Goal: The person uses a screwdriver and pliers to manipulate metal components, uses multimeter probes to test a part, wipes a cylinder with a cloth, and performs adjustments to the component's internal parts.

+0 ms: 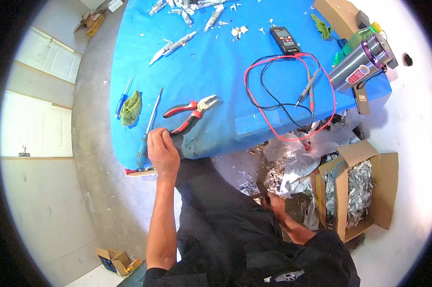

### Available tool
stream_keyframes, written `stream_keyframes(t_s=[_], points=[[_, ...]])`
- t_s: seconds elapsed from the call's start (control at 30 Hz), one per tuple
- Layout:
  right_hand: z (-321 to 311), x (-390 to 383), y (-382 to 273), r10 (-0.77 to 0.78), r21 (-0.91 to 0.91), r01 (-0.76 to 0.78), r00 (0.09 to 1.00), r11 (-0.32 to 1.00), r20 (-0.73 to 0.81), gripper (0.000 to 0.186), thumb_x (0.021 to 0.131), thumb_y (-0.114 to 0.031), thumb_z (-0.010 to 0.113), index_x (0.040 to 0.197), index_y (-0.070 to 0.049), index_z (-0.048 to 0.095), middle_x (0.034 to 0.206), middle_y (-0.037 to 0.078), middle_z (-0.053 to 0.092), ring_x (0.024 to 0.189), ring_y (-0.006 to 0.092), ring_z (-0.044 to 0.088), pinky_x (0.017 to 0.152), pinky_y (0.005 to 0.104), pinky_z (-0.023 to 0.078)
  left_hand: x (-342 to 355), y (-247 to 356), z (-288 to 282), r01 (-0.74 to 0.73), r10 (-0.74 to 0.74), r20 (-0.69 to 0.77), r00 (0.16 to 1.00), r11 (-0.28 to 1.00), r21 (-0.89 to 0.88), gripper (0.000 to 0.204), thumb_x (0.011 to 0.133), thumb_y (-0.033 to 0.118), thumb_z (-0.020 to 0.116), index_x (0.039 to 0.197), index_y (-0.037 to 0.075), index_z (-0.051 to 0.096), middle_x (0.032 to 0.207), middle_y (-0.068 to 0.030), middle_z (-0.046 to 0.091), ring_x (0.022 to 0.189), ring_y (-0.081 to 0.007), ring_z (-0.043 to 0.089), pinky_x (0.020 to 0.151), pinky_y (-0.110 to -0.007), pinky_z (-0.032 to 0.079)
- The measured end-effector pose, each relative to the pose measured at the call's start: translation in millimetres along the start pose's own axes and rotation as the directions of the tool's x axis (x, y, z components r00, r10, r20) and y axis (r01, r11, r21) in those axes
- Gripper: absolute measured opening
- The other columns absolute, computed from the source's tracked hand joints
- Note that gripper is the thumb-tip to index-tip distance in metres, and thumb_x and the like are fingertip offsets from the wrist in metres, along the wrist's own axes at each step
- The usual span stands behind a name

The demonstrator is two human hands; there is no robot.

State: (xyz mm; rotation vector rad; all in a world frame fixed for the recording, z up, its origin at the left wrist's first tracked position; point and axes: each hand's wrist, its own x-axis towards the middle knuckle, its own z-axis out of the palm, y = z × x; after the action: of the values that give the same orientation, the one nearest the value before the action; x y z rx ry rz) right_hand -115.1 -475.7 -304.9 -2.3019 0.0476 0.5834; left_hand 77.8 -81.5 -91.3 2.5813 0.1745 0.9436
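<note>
At the near edge of the blue-covered table, my left hand (pixel 164 155) is closed, thumb and fingers pressed together. Whatever it may pinch is too small to make out. Beside it lies a screwdriver (pixel 143 148) with a blue handle and long shaft. Pliers (pixel 191 113) with red and black handles lie spread just beyond my fingers. Below the table edge, by my right knee, my right hand (pixel 275 204) is curled at a dark bar-like piece (pixel 262 191). Its fingers are partly hidden, and I cannot tell what the piece is.
A multimeter (pixel 285 40) with red and black leads lies on the table (pixel 216 62), near a steel flask (pixel 354 69) and green bottle (pixel 364 34). Left are a blue screwdriver (pixel 122 103) and green cloth (pixel 131 109). Grey-white pieces (pixel 173 47) lie far back; a carton (pixel 386 191) holds silvery scraps.
</note>
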Motion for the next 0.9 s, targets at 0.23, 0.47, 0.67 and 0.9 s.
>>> stream_keyframes(t_s=[0.23, 0.47, 0.67, 0.9], points=[[7, 0, 17, 0.020, -0.061, -0.020, 1.000, 0.998, 0.004, 0.028, 0.092, -0.034, 0.066, 0.104, -0.009, 0.071, 0.087, 0.019, 0.073, 0.088, 0.0432, 0.072, 0.076, 0.0519, 0.054, -1, 2, -1, 0.028, -0.028, 0.020, 0.999, 1.000, 0.011, 0.007, 0.103, 0.004, 0.060, 0.104, -0.002, 0.063, 0.102, -0.0178, 0.066, 0.094, -0.0372, 0.065, 0.083, -0.044, 0.052], [22, -2, 37, 0.022, 0.007, -0.022, 0.999, 1.000, 0.042, 0.020, 0.092, -0.025, 0.068, 0.096, -0.006, 0.066, 0.089, 0.022, 0.071, 0.085, 0.0439, 0.070, 0.073, 0.0548, 0.053, -2, 0, 0, 0.036, -0.037, 0.033, 0.999, 0.999, 0.017, 0.008, 0.103, 0.004, 0.060, 0.103, -0.003, 0.064, 0.102, -0.0196, 0.066, 0.094, -0.0388, 0.064, 0.083, -0.045, 0.052], [2, 2, -4, 0.080, -0.061, -0.079, 0.997, 0.995, 0.011, 0.016, 0.089, -0.023, 0.065, 0.096, -0.010, 0.070, 0.094, 0.020, 0.074, 0.092, 0.0419, 0.071, 0.079, 0.0539, 0.054, -6, -13, 2, -0.001, 0.000, 0.010, 1.000, 0.997, 0.073, 0.009, 0.104, 0.006, 0.061, 0.105, -0.002, 0.065, 0.104, -0.0188, 0.068, 0.096, -0.0379, 0.065, 0.085, -0.045, 0.052], [-11, 1, -24, 0.089, -0.051, -0.097, 0.986, 0.994, -0.139, 0.014, 0.089, -0.020, 0.065, 0.093, -0.007, 0.068, 0.092, 0.020, 0.073, 0.091, 0.0440, 0.069, 0.080, 0.0542, 0.054, -11, -22, -4, 0.115, -0.106, 0.097, 0.990, 0.989, -0.097, 0.018, 0.106, 0.011, 0.059, 0.114, -0.004, 0.067, 0.112, -0.0183, 0.069, 0.103, -0.0323, 0.066, 0.092, -0.041, 0.052]])
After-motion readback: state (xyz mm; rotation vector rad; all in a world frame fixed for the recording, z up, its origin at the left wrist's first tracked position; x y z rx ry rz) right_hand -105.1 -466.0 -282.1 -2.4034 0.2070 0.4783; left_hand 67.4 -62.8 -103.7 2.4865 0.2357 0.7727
